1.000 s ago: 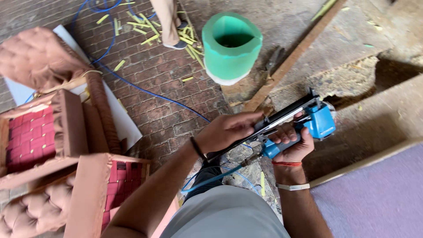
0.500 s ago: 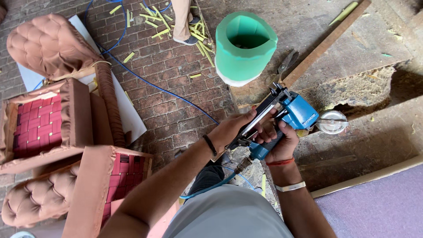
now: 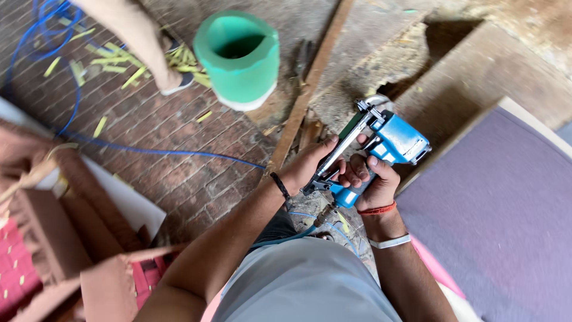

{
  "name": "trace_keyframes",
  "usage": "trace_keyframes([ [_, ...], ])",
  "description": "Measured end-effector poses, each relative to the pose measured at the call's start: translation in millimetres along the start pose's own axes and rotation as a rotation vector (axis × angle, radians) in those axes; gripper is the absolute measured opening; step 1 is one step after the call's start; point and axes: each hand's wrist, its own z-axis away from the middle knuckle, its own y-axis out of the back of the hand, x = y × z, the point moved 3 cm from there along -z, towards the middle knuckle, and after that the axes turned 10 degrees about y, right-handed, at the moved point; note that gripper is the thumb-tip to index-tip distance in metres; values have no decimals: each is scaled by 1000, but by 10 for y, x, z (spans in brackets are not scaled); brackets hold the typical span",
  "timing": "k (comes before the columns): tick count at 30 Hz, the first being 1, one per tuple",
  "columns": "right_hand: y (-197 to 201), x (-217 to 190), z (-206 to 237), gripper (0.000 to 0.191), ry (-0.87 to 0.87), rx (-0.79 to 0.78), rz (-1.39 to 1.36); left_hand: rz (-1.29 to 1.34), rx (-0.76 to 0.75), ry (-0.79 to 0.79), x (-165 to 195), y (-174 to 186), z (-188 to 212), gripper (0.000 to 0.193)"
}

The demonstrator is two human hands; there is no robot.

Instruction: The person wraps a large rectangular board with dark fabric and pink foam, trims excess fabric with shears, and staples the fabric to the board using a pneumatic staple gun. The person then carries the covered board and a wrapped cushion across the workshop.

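**Both hands closed on a blue staple gun**

Seen from above, forearms reaching forward and meeting over a blue staple gun (image 3: 381,149). Right hand (image 3: 372,182) wrapped around the handle from below, fingers curled tight, index finger laid up along the body. Left hand (image 3: 310,164) clasped on the long metal magazine, thumb on top, fingers hidden underneath. Gun tilted, nose up and away from the body, hose fitting at the handle's base pointing back toward the lap. Just beyond the gun, a crumbling patch of floor and a wooden strip (image 3: 307,95); farther off past that strip, a green cylinder (image 3: 238,59). To the right of the gun, a purple padded panel (image 3: 500,214), cut off at the frame's edge. Left-hand fingertips and trigger not discernible; nose slightly blurred.
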Motion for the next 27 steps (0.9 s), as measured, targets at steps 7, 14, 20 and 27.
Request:
trace_keyframes([
  [7, -97, -259, 712, 42, 272, 126, 49, -56, -308, 131, -227, -456, -149, 51],
  [14, -300, -365, 1895, 47, 514, 468, 220, -1, -645, 312, -860, -1104, 2, 46],
  [20, -506, -496, 3159, 47, 828, 641, 298, -144, -935, 477, -1472, -2053, 285, 57],
  [27, -502, -789, 4493, 49, 1060, 805, 460, -502, -1043, 294, -2308, -2967, 414, 57],
])
